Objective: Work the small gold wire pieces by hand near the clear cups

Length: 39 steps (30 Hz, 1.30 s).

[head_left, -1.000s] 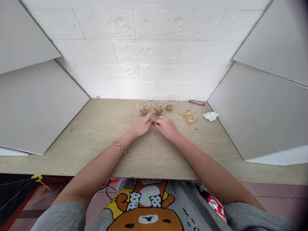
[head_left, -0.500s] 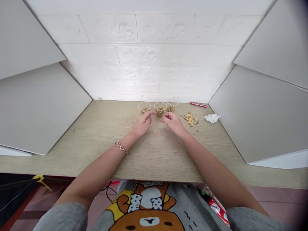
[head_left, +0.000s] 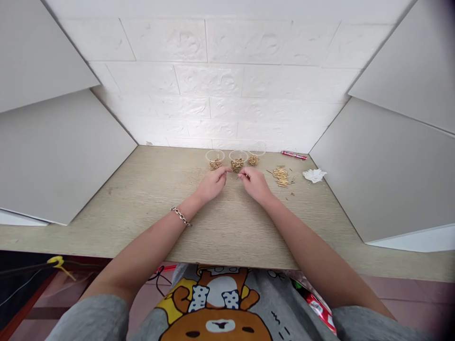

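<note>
Three clear cups stand in a row near the wall: a left cup (head_left: pixel 215 161), a middle cup (head_left: pixel 237 162) and a right cup (head_left: pixel 253 160), each with small gold pieces inside. My left hand (head_left: pixel 213 183) is just in front of the left and middle cups, its fingers pressed together at the tips; whatever they hold is too small to make out. In front of the middle and right cups, my right hand (head_left: pixel 254 182) is pinched on something tiny and thin. A pile of gold pins (head_left: pixel 281 176) lies to the right of my right hand.
A red tube (head_left: pixel 294 155) lies by the wall at the right. Crumpled white tissue (head_left: pixel 314 175) rests near the right grey panel (head_left: pixel 391 175). Another grey panel (head_left: pixel 67 156) stands at the left. Fine bits are scattered left of the cups.
Both hands stay in front of the cups; the left fingertips have shifted slightly right, nearer my right hand. The whole view has moved a little.
</note>
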{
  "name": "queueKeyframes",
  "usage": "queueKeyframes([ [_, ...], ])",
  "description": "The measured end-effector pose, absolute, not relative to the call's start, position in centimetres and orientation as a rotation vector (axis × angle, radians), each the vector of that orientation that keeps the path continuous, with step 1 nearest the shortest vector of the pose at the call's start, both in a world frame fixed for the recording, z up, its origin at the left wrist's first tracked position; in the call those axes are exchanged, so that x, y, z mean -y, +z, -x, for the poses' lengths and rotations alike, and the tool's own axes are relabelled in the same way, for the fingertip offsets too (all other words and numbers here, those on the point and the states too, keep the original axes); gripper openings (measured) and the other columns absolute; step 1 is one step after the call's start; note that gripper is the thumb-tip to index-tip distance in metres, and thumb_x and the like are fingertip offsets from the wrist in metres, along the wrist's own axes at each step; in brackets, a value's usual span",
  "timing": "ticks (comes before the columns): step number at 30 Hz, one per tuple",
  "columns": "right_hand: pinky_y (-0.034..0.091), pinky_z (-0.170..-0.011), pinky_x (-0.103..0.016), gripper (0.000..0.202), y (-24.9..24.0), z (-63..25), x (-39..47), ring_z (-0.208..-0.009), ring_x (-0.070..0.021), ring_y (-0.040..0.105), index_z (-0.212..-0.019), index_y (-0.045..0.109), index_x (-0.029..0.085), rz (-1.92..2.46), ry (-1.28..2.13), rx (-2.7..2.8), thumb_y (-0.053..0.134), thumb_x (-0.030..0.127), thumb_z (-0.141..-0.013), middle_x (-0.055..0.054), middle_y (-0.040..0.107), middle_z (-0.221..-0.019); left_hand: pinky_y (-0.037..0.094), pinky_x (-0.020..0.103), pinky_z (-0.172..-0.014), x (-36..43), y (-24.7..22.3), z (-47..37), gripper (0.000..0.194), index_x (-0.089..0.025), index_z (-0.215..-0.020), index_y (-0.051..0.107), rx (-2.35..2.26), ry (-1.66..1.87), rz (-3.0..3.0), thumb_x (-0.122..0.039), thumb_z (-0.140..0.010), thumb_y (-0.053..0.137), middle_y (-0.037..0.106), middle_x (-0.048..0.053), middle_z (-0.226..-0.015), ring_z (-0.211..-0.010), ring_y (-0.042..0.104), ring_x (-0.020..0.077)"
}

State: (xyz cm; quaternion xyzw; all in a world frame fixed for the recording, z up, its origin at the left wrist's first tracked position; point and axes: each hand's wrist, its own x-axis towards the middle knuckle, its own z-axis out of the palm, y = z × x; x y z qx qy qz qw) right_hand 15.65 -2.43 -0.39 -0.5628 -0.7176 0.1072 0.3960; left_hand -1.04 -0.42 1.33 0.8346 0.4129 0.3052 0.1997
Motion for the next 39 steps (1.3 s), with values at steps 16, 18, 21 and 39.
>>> queueKeyframes([
  [16,0.031,-0.06,-0.025,0.013,0.03,-14.6,3.17,-0.069,-0.0159,0.047,-0.072,0.048,0.019,1.574,0.148,1.979,0.038,0.02,-0.08,-0.003,0.054,-0.073,0.041,0.023,-0.068,0.48,1.3,0.9,0.034,-0.019,-0.101,0.056,-1.137,0.791,-2.31,-0.017,-0.079,0.03,0.056,-0.002,-0.06,-0.061,0.053,0.0114],
  [18,0.031,-0.06,-0.025,0.015,0.03,-14.64,3.15,-0.07,-0.0157,0.047,-0.075,0.049,0.019,1.541,0.131,1.936,0.036,0.021,-0.081,-0.003,0.054,-0.076,0.041,0.024,-0.069,0.53,1.36,0.88,0.034,-0.02,-0.101,0.056,-1.135,0.78,-2.315,-0.017,-0.08,0.03,0.056,-0.002,-0.061,-0.062,0.053,0.0115],
  [21,0.03,-0.061,-0.026,0.014,-0.08,-14.85,2.99,-0.068,-0.016,0.047,-0.073,0.049,0.019,1.599,0.14,1.928,0.037,0.021,-0.08,-0.003,0.055,-0.073,0.041,0.024,-0.07,0.55,1.33,0.84,0.034,-0.02,-0.1,0.056,-1.137,0.769,-2.323,-0.016,-0.079,0.03,0.056,-0.002,-0.061,-0.062,0.053,0.0115],
  [39,0.03,-0.053,-0.023,0.018,-0.23,-15.45,2.51,-0.054,-0.0107,0.04,-0.061,0.042,0.018,1.534,0.762,1.535,0.044,0.032,-0.073,0.004,0.043,-0.057,0.042,0.028,-0.077,0.73,0.92,0.66,0.03,-0.019,-0.101,0.057,-1.1,0.623,-2.49,-0.021,-0.08,0.035,0.064,0.003,-0.081,-0.077,0.057,0.0159],
])
